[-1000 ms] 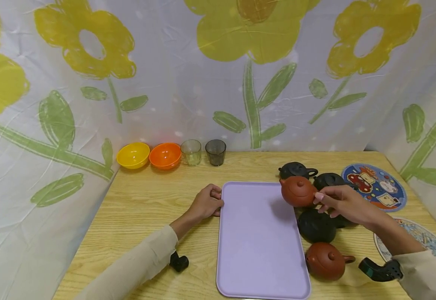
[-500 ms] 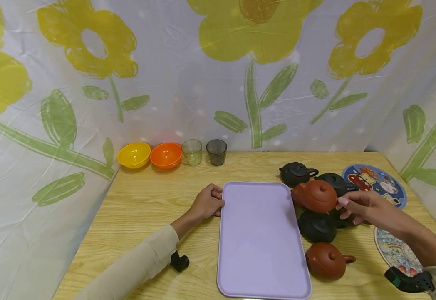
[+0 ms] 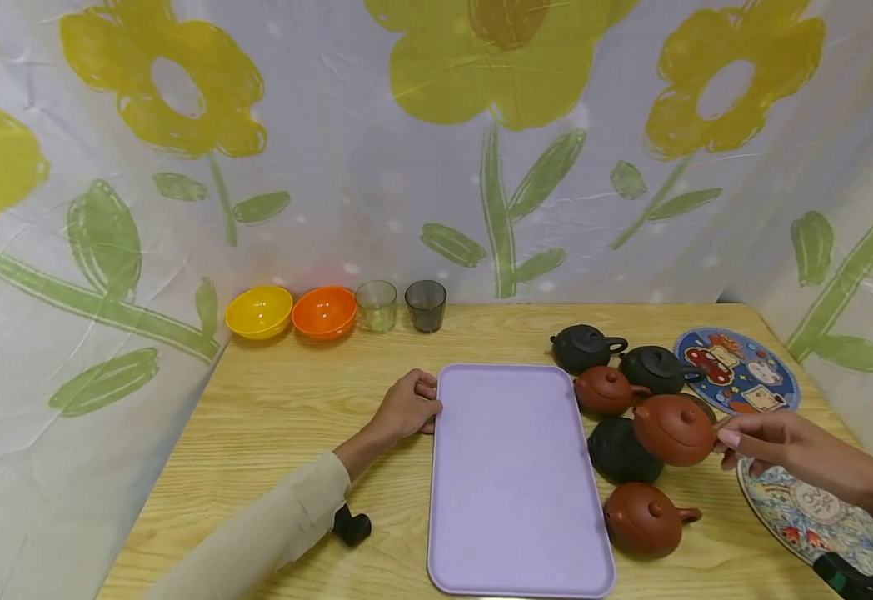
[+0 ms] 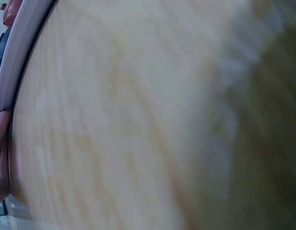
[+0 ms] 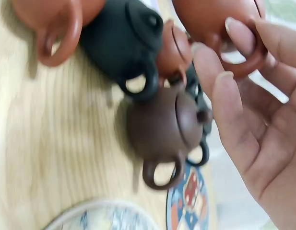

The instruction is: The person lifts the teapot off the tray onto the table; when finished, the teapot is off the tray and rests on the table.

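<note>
My right hand [image 3: 796,450] pinches the handle of a reddish-brown clay teapot [image 3: 674,429], raised over the other teapots with its spout to the left. In the right wrist view the thumb and fingers meet at the handle loop of this teapot [image 5: 219,21]. My left hand [image 3: 406,404] grips the left edge of a lilac tray [image 3: 515,483], which lies flat with nothing on it. The left wrist view catches just the tray's rim [image 4: 16,62] and some fingers [image 4: 0,143].
Right of the tray stand two more reddish teapots [image 3: 605,392] [image 3: 645,523], several black ones [image 3: 622,452] and a dark brown teapot [image 5: 159,124]. Two round mats [image 3: 740,367] [image 3: 819,504] lie farther right. Yellow and orange bowls [image 3: 259,313] [image 3: 324,313] and two glasses [image 3: 376,307] [image 3: 426,307] line the back left.
My right hand has carried the held teapot from over the tray's right edge rightward and nearer, uncovering another reddish teapot behind. My left hand stays on the tray's edge.
</note>
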Demonstrator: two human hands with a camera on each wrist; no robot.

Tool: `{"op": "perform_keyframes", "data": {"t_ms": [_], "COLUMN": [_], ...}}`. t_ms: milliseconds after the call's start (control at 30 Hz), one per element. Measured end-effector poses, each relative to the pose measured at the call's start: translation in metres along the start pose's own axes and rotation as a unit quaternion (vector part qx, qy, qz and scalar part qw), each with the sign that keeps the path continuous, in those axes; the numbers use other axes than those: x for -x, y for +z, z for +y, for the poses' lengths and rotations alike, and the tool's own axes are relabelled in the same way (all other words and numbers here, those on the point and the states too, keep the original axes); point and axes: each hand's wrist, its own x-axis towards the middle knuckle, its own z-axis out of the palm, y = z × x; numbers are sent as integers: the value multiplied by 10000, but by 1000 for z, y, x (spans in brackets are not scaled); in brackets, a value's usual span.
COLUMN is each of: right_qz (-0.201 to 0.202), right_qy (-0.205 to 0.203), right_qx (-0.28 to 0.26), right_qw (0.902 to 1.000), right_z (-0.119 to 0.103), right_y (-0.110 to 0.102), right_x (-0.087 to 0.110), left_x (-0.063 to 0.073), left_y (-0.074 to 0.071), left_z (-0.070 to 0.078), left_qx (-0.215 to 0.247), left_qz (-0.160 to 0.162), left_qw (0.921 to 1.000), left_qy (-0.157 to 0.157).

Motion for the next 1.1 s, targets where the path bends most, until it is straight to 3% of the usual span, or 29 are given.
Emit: {"op": "perform_keyframes", "data": {"t_ms": [267, 500, 733, 833, 1100], "right_qz": [-869, -983, -1330, -1456, -1365], "right_qy": [230, 640, 806, 723, 895], "right_qx": [-874, -1240, -2091, -2204, -1975], "right_qw": [9921, 9853, 9654, 9618, 9666], "right_z": [26, 45, 61, 67, 71], "right_y": [-16, -19, -20, -19, -13], "right_x": [22, 37, 42, 43, 37], "left_x": [0, -2, -1, -1, 0], "left_y": [0, 0, 1, 1, 0], "left_z": [-1, -4, -2, -1, 0], "left_qx": [-68, -88, -43, -32, 52], "left_qz": [36, 39, 27, 8, -9], "left_qw": [10000, 9999, 10000, 10000, 10000], "left_qy": [-9, 31, 61, 47, 12]}}
